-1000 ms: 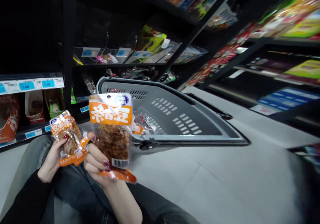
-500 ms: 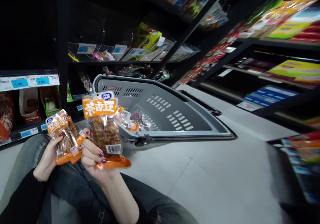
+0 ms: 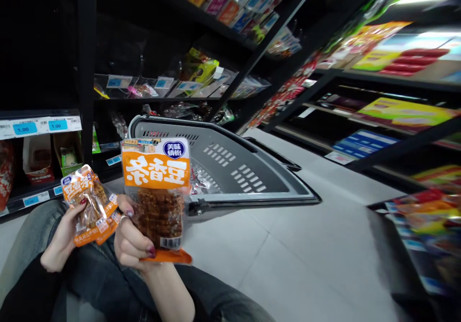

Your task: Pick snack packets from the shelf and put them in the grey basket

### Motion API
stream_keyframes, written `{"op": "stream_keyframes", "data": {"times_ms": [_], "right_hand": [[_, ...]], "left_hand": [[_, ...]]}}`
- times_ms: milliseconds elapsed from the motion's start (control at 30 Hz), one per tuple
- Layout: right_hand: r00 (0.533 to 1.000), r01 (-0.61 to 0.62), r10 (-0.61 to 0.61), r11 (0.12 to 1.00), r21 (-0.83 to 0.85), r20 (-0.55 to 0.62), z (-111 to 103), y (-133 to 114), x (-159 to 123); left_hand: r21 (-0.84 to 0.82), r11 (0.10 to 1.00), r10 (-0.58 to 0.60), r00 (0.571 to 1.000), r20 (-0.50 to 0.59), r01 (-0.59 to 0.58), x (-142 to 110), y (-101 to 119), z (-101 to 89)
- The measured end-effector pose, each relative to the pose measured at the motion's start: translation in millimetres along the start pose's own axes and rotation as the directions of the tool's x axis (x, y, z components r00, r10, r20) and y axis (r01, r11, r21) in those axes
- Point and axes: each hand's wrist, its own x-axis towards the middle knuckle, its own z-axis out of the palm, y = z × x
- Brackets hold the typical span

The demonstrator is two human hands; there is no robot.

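Observation:
My right hand grips a clear and orange snack packet by its left edge. Brown ridged strips show through its window, with a white and orange label above and a barcode near the bottom. To the left, my left hand is closed on smaller orange snack packets, at least two, overlapping, the thumb lying over the front one. Behind the large packet stands a grey plastic shopping basket with slotted sides and some clear-wrapped items inside; the packet hides part of it.
Dark shelves with blue-and-white price tags stand ahead and left. Blurred shelves with a yellow box run along the right. Pale floor tiles lie below the basket. My bent legs are under my hands.
The large packet has come closer to the camera and a little right, covering more of the basket's near end. My view has turned slightly right. Both hands keep their hold.

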Motion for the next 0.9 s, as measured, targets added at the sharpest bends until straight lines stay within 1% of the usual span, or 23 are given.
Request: {"op": "stream_keyframes", "data": {"times_ms": [67, 133, 167, 233, 267, 300, 333, 367, 400, 433, 467, 500, 567, 600, 633, 667, 700, 733, 767, 800, 833, 867, 900], "right_hand": [[1.000, -0.009, 0.008, 0.998, -0.056, -0.028, -0.6, -0.1, -0.5], [0.997, 0.020, -0.035, 0.980, -0.198, -0.070, 1.1, -0.9, -0.5], [0.989, 0.064, -0.101, 0.950, -0.306, -0.106, 2.9, -1.7, -0.4], [0.951, 0.161, -0.268, 0.853, -0.496, -0.151, 7.8, -3.9, -0.2], [0.915, 0.206, -0.364, 0.793, -0.573, -0.174, 10.3, -5.2, -0.5], [0.860, 0.237, -0.469, 0.717, -0.655, -0.202, 12.7, -6.5, -1.3], [0.790, 0.245, -0.572, 0.625, -0.741, -0.220, 14.8, -7.8, -2.6], [0.712, 0.226, -0.667, 0.514, -0.828, -0.219, 16.6, -9.0, -4.4], [0.630, 0.178, -0.753, 0.381, -0.907, -0.192, 18.0, -10.1, -6.4], [0.559, 0.117, -0.816, 0.254, -0.960, -0.148, 19.2, -11.1, -8.6], [0.513, 0.064, -0.852, 0.160, -0.985, -0.106, 20.3, -12.0, -10.6], [0.494, 0.034, -0.865, 0.114, -0.993, -0.082, 21.3, -12.9, -12.4], [0.456, 0.015, -0.888, 0.081, -0.997, -0.065, 23.1, -15.1, -14.6], [0.436, 0.022, -0.897, 0.089, -0.996, -0.070, 23.9, -16.6, -15.0], [0.423, 0.051, -0.902, 0.123, -0.991, -0.090, 24.6, -18.3, -15.0], [0.430, 0.107, -0.893, 0.192, -0.975, -0.129, 25.0, -20.2, -14.7], [0.471, 0.188, -0.863, 0.300, -0.935, -0.182, 25.2, -22.1, -14.2], [0.549, 0.275, -0.802, 0.440, -0.855, -0.236, 25.0, -23.6, -13.6], [0.657, 0.343, -0.705, 0.595, -0.726, -0.267, 24.6, -24.4, -13.0], [0.771, 0.378, -0.586, 0.736, -0.562, -0.250, 24.0, -24.4, -12.4], [0.860, 0.376, -0.473, 0.840, -0.392, -0.189, 23.2, -23.3, -11.8], [0.914, 0.356, -0.391, 0.902, -0.245, -0.110, 22.2, -21.5, -11.1], [0.938, 0.336, -0.344, 0.932, -0.138, -0.042, 21.3, -19.2, -10.2]], "left_hand": [[0.002, 1.000, 0.001, 1.000, -0.013, -0.001, 0.9, -0.4, -1.7], [0.001, 1.000, -0.004, 1.000, -0.009, 0.004, 1.2, -0.4, -2.2], [0.001, 1.000, -0.007, 1.000, -0.006, 0.007, 0.8, -0.2, -1.7], [-0.004, 1.000, -0.006, 1.000, 0.000, 0.006, -0.7, 0.6, 0.5], [-0.008, 1.000, -0.004, 1.000, 0.002, 0.004, -1.7, 1.0, 2.1], [-0.012, 1.000, -0.004, 1.000, 0.005, 0.004, -2.6, 1.3, 3.7], [-0.018, 1.000, -0.005, 1.000, 0.008, 0.005, -3.3, 1.5, 5.0], [-0.024, 1.000, -0.005, 1.000, 0.010, 0.006, -3.7, 1.5, 5.9], [-0.030, 1.000, -0.003, 1.000, 0.010, 0.004, -3.6, 1.2, 6.1], [-0.034, 0.999, 0.002, 1.000, 0.008, -0.002, -3.1, 0.6, 5.6], [-0.038, 0.999, 0.007, 1.000, 0.008, -0.007, -2.3, 0.0, 4.7], [-0.041, 0.999, 0.009, 1.000, 0.008, -0.009, -1.3, -0.7, 3.4], [-0.046, 0.999, 0.003, 1.000, 0.011, -0.003, 0.2, -1.7, 0.9], [-0.048, 0.999, -0.001, 1.000, 0.012, 0.002, 0.6, -1.9, 0.1], [-0.049, 0.999, -0.003, 1.000, 0.014, 0.003, 0.7, -1.9, -0.3], [-0.049, 0.999, -0.004, 1.000, 0.020, 0.005, 0.6, -1.7, -0.2], [-0.045, 0.999, -0.006, 1.000, 0.022, 0.007, 0.4, -1.5, 0.1], [-0.039, 0.999, -0.008, 1.000, 0.024, 0.009, 0.2, -1.2, 0.6], [-0.031, 0.999, -0.008, 1.000, 0.021, 0.009, 0.1, -1.0, 0.9], [-0.021, 1.000, -0.007, 1.000, 0.012, 0.008, 0.2, -1.0, 1.0], [-0.010, 1.000, -0.007, 1.000, 0.003, 0.007, 0.5, -1.0, 0.8], [0.002, 1.000, -0.007, 1.000, -0.008, 0.007, 1.0, -1.1, 0.3], [0.009, 1.000, -0.003, 1.000, -0.016, 0.004, 1.5, -1.3, -0.4]]}}
